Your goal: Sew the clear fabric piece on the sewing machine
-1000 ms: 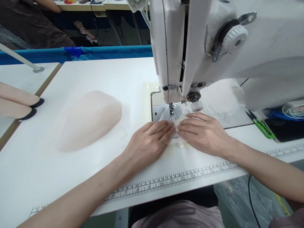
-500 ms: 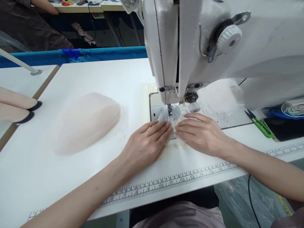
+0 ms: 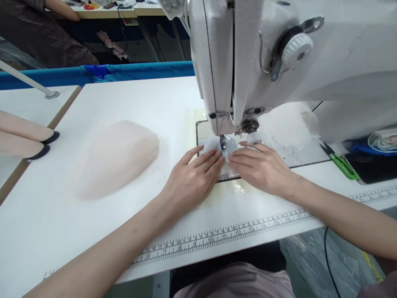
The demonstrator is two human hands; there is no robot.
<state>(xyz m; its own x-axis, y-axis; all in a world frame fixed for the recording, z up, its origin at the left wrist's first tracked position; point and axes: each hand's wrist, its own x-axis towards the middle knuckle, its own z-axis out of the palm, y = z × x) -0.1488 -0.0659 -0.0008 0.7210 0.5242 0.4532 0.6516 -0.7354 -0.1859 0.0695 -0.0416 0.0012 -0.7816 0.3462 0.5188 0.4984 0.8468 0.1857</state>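
A small piece of sheer white fabric (image 3: 212, 144) lies under the presser foot (image 3: 222, 142) of a white sewing machine (image 3: 214, 62). My left hand (image 3: 198, 169) rests flat on its left part, fingers stretched toward the foot. On the other side my right hand (image 3: 260, 167) lies palm down, fingertips beside the foot and close to the fabric's right edge. Both hands are open, and their fingers hide much of the cloth. Left of them, a larger sheer beige fabric piece (image 3: 124, 157) is spread on the table.
Green thread snips (image 3: 343, 165) lie at the right by a dark flat object (image 3: 372, 167). A printed ruler (image 3: 211, 240) runs along the table's front edge. Two beige, black-tipped shapes (image 3: 25, 142) reach in from the left. Across the blue cloth edge (image 3: 139, 72) sits another person (image 3: 40, 37).
Both hands have moved slightly forward toward the presser foot, carrying the fabric with them. More of the metal plate's near edge now shows. The view has shifted a little.
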